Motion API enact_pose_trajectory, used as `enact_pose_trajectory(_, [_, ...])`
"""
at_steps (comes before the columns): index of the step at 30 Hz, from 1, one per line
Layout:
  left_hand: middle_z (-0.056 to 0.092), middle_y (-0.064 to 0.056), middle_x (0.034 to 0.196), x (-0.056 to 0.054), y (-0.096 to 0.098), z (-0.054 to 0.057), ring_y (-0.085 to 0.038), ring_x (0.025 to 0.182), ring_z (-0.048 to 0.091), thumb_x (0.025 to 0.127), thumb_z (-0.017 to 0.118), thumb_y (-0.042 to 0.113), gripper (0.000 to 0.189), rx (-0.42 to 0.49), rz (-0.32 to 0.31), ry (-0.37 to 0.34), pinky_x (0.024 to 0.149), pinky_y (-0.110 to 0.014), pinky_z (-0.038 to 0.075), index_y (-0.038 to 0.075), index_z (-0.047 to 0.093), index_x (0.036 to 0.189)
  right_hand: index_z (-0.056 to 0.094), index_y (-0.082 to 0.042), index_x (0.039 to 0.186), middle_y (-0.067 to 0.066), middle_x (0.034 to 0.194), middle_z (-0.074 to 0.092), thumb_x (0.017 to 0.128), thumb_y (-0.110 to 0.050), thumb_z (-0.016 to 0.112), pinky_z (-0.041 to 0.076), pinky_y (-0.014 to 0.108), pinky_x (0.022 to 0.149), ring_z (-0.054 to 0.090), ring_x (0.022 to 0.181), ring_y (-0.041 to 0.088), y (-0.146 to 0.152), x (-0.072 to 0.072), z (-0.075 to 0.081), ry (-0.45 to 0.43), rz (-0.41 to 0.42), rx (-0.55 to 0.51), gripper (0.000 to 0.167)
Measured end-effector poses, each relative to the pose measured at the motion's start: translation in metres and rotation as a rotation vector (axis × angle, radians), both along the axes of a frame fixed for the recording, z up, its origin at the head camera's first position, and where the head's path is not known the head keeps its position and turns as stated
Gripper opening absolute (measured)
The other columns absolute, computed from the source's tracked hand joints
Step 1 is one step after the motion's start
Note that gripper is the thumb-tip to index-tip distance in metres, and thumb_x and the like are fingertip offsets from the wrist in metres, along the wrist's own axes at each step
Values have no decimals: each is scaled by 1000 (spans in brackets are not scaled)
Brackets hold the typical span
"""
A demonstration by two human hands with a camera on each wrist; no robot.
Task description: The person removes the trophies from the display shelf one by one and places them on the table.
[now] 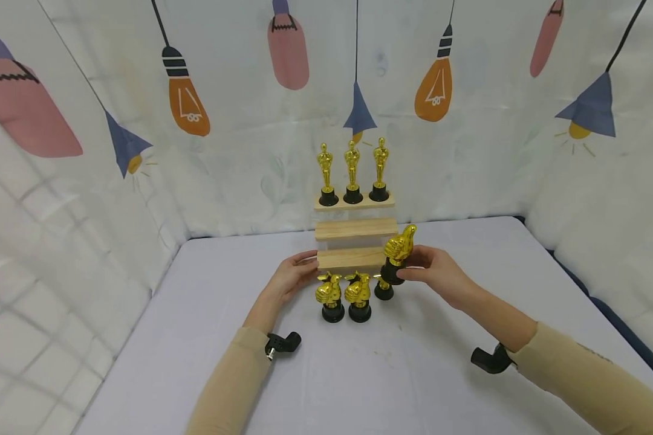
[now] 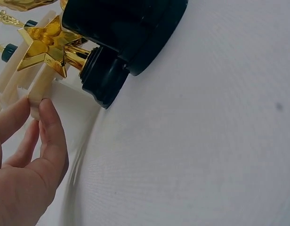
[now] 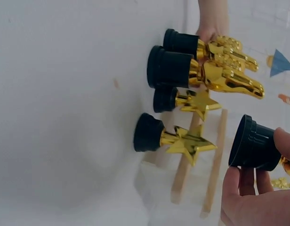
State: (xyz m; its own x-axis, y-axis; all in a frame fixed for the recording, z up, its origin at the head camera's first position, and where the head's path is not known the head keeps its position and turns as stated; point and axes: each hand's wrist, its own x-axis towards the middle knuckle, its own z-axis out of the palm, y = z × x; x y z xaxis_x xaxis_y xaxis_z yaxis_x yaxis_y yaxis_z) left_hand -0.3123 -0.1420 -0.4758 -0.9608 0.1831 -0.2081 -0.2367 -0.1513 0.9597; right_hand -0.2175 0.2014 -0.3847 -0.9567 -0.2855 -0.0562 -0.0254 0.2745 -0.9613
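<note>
Head view: a gold thumbs-up trophy (image 1: pixel 399 246) is held off the table by the right hand (image 1: pixel 439 272), its black base gripped between thumb and fingers, with a slight lean. The end of the lowest tier (image 1: pixel 348 258) of the wooden stand is pinched by the left hand (image 1: pixel 292 275) — a narrow grip, clear in the left wrist view. The held piece is seen just in front of the right end of that tier, above a star trophy (image 3: pixel 192 143). Two more thumbs-up pieces (image 1: pixel 358 293) are stood upright in front, and the top tier is taken up by three figure statuettes (image 1: pixel 352 166).

For good handling, the trophy should be kept gripped by its base, straightened upright and carried high enough that the stars are not knocked; the stand should be steadied lightly, without being pulled. The base should be lowered flat, fingers loosened only once weight is borne.

Materials: shiny, plastic-looking gold, rounded on the thumbs, sharp-pointed on the stars; stepped, round black bases, probably light and easily tipped. Pale, grained wood is seen in the narrow tiers — white, smooth-looking cloth on the table (image 1: pixel 413 374)
</note>
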Motion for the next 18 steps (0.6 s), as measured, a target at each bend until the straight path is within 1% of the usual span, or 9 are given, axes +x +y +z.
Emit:
enact_pose_trajectory(8, [59,-21,134,0,0,-1,-23,109,66,100,66,2,46,-9,3,-1,92,-31,57,-1,54,144,55,5,137,16,133,61,93,-19,79,45,47,109,54,127,32,0,7,-18,-22,-18,14,56])
enact_pose_trajectory(15, [59,-20,135,-1,0,-2,-22,110,65,100,67,2,46,-9,3,1,92,-30,57,1,54,144,56,6,135,16,132,62,91,-16,80,48,46,106,55,126,33,-1,9,-29,-33,-32,22,54])
enact_pose_trajectory(18, [58,-21,134,-2,0,-3,-22,110,65,99,67,1,47,-3,3,0,92,-30,57,0,54,144,57,6,134,16,132,62,91,-17,81,48,47,106,55,126,34,-3,10,-34,-51,-43,33,55])
